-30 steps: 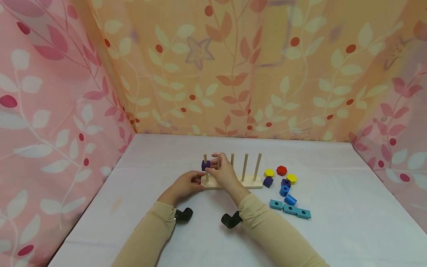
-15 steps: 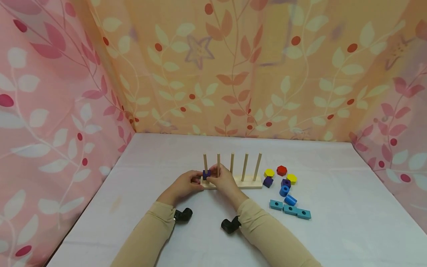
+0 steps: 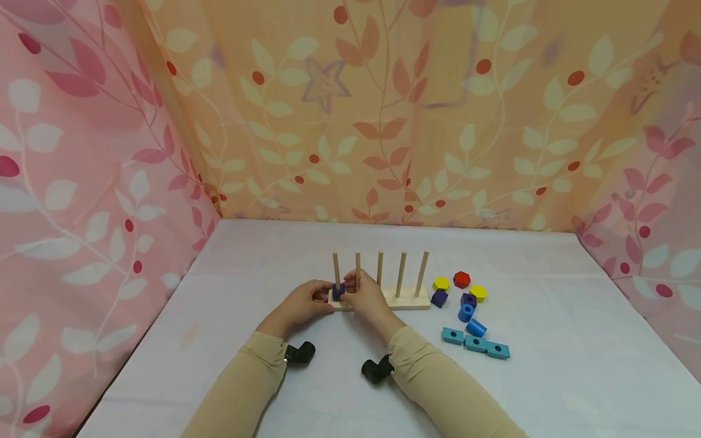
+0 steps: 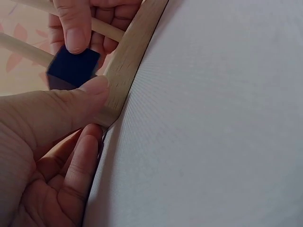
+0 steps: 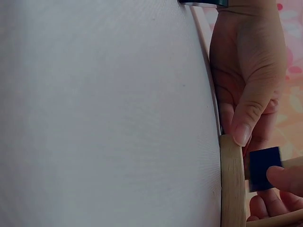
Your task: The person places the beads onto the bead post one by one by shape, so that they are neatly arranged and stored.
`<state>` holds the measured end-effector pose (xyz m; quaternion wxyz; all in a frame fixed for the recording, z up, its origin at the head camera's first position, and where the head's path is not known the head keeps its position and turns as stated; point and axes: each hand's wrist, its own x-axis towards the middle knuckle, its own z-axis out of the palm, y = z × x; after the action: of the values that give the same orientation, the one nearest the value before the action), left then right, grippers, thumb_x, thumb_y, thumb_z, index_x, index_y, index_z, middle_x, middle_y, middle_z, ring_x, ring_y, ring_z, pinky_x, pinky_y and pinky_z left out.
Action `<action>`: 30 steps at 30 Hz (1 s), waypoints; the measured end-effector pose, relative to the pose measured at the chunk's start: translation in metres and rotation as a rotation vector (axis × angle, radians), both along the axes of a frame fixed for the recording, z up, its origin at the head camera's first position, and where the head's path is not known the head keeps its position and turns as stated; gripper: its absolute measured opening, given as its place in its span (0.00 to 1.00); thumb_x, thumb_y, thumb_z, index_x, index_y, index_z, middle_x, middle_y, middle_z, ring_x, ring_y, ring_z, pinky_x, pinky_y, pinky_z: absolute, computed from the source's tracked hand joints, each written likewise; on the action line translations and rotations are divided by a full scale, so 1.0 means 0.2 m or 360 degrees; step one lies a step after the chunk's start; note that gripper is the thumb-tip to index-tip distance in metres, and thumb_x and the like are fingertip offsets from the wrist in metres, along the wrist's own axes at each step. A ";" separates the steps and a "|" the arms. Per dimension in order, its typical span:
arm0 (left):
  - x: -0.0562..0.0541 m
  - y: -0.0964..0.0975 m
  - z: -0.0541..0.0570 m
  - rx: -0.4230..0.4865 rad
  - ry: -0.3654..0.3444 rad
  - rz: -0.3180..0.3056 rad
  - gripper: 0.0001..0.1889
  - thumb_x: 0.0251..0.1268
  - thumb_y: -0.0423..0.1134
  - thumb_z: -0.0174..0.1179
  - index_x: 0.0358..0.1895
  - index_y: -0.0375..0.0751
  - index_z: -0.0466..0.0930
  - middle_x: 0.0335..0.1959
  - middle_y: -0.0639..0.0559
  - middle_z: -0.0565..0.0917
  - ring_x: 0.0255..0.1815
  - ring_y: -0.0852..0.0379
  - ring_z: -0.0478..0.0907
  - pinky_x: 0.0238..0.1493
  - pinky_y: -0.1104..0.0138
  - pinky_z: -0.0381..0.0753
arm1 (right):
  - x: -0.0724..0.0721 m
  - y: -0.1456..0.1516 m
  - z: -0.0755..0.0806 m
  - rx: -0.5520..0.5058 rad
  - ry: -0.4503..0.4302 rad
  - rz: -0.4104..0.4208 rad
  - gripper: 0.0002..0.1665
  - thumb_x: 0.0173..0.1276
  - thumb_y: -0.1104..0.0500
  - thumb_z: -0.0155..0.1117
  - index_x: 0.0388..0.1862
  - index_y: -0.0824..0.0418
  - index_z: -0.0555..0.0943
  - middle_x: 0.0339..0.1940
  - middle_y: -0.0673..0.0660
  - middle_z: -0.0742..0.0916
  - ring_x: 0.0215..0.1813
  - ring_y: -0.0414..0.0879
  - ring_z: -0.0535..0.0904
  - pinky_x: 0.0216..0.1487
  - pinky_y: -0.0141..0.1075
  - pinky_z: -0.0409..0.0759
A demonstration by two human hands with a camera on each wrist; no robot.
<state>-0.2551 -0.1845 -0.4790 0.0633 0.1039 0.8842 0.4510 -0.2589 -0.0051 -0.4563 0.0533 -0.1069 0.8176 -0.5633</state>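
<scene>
Two-handed pose, sleeved forearms (image 3: 241,380) converging.
Left hand (image 3: 303,300): curled fingers, thumb gripping. Right hand (image 3: 369,302): thumb and fingers pinching, near the left.

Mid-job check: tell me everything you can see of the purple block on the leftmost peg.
The purple block is cube-like, with flat faces; it looks like painted wood, nearly navy in the wrist views. It is threaded low on the leftmost peg, with a short bit of peg showing between it and the wooden base. The right hand pinches it, thumb on the near face, fingers behind. I cannot tell whether the left hand touches it too.
</scene>
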 end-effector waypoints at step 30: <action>0.01 0.01 0.01 -0.0003 -0.0080 0.0022 0.26 0.49 0.40 0.69 0.55 0.48 0.75 0.41 0.54 0.76 0.40 0.58 0.72 0.44 0.63 0.71 | 0.14 0.29 0.18 -0.0003 0.0041 0.0276 0.32 0.62 0.64 0.62 0.65 0.61 0.66 0.60 0.60 0.75 0.63 0.55 0.68 0.61 0.47 0.64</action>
<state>-0.2540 -0.1825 -0.4774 0.0824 0.0865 0.8834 0.4531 -0.2300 0.0522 -0.4198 0.0912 -0.1845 0.8053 -0.5560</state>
